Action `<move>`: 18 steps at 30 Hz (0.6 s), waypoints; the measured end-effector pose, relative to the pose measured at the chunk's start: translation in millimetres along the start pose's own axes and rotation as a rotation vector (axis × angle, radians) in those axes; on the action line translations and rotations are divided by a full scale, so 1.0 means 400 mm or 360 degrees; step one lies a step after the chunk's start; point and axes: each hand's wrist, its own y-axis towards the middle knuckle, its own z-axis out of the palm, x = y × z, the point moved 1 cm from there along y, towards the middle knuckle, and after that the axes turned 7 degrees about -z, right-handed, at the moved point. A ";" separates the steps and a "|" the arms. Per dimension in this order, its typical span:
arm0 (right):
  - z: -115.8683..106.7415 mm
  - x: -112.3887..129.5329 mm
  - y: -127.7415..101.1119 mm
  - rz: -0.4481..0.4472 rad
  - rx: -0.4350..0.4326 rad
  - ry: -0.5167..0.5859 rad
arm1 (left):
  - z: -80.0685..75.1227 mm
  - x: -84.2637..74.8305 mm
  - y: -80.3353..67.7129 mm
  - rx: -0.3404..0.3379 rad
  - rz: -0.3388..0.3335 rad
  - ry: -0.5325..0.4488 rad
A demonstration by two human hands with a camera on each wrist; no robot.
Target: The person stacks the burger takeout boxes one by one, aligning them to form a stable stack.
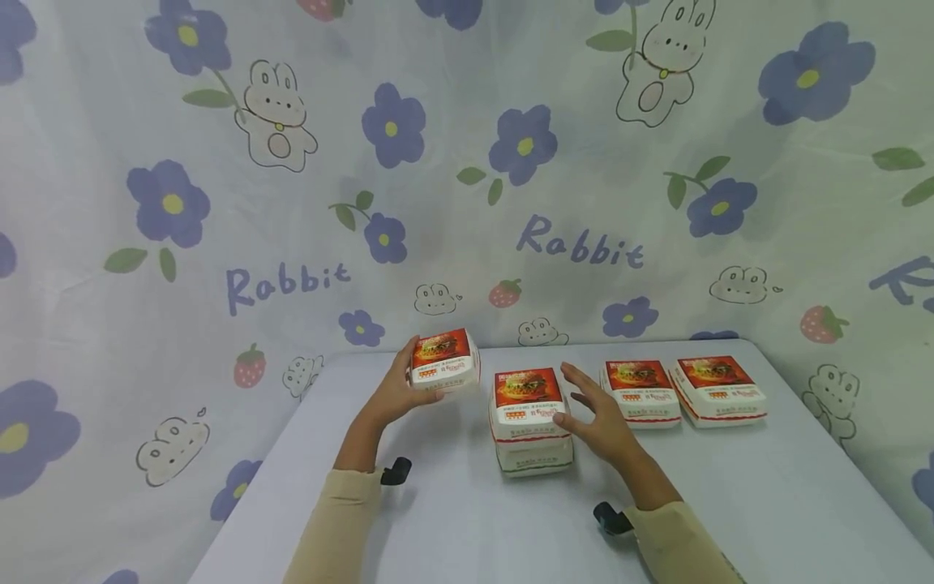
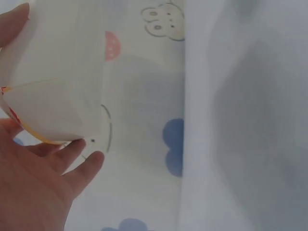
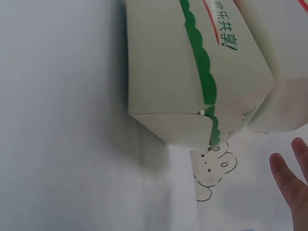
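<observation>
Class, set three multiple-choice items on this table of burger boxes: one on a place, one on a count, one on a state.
1. Where is the left hand's box? A on the stack; B lifted left of the stack; C at the right edge.
2. How many boxes show in all? A three; B four; C five.
3. The right hand is: A open beside the stack; B gripping a box; C out of view.

B: the left hand holds its box left of the stack.
C: two stacked, two boxes at right, one held.
A: the right hand has spread fingers.
</observation>
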 end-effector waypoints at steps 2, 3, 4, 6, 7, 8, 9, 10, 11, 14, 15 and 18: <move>0.000 -0.001 0.005 0.0003 -0.0015 0.0010 | -0.003 -0.016 -0.001 -0.0015 0.0039 -0.0023; 0.000 0.000 0.007 0.0006 -0.0028 0.0015 | -0.003 -0.025 -0.001 -0.0017 0.0060 -0.0031; -0.001 -0.002 0.007 0.0016 -0.0039 0.0012 | -0.001 -0.034 -0.001 -0.0013 0.0082 -0.0043; -0.003 -0.002 0.005 0.0034 -0.0045 0.0010 | 0.007 -0.050 0.001 -0.0010 0.0102 -0.0093; -0.002 -0.003 0.005 0.0043 -0.0043 0.0007 | 0.011 -0.059 0.001 -0.0010 0.0119 -0.0123; -0.001 -0.002 0.005 0.0044 -0.0035 0.0004 | 0.015 -0.067 0.000 -0.0013 0.0135 -0.0147; 0.000 -0.001 0.005 0.0045 -0.0029 0.0000 | 0.020 -0.074 -0.001 -0.0014 0.0150 -0.0176; 0.002 -0.001 0.006 0.0043 -0.0019 -0.0007 | 0.026 -0.080 -0.002 -0.0014 0.0167 -0.0213; 0.003 -0.002 0.007 0.0037 -0.0011 -0.0007 | 0.032 -0.085 -0.003 -0.0011 0.0182 -0.0253; 0.005 -0.004 0.009 0.0020 -0.0019 -0.0013 | 0.053 -0.096 -0.001 0.0005 0.0235 -0.0322; 0.003 -0.006 0.010 0.0012 -0.0031 -0.0012 | 0.060 -0.098 0.002 0.0016 0.0250 -0.0345; -0.003 -0.011 0.010 -0.0009 -0.0058 -0.0018 | 0.082 -0.102 0.008 0.0035 0.0287 -0.0387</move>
